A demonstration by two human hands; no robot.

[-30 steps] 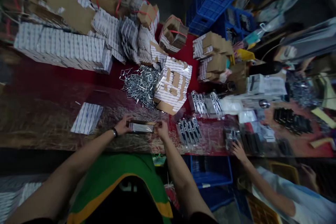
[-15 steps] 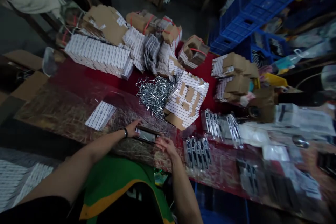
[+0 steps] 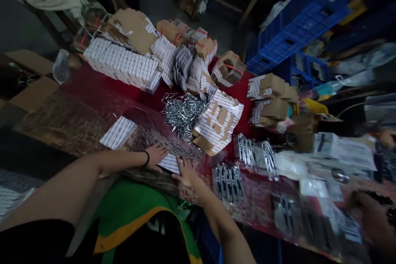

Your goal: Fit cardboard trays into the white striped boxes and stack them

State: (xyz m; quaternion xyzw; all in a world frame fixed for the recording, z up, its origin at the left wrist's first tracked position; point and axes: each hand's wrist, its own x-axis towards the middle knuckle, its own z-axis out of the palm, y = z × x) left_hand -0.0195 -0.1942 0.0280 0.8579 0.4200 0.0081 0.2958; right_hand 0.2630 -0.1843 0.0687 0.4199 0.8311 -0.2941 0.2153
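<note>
My left hand (image 3: 156, 154) lies flat on the table with fingers spread, pressing the left end of a small white striped box (image 3: 171, 163). A dark band circles that wrist. My right hand (image 3: 185, 172) rests on the box's right end, fingers stretched out. The box lies flat near the table's front edge, on clear plastic sheeting over a red cloth (image 3: 102, 90). Just beyond it sits a heap of shiny metal clips (image 3: 182, 111).
A second striped box (image 3: 118, 132) lies left. Stacks of striped boxes (image 3: 123, 64) and brown cardboard bundles (image 3: 272, 95) fill the back. Packs of clippers (image 3: 229, 181) lie right. Blue crates (image 3: 297, 29) stand behind. Another person's hand (image 3: 371, 214) reaches in at far right.
The dark tray-like item held between my hands has given way to a closed white striped box lying flat under both open hands. The camera turned left.
</note>
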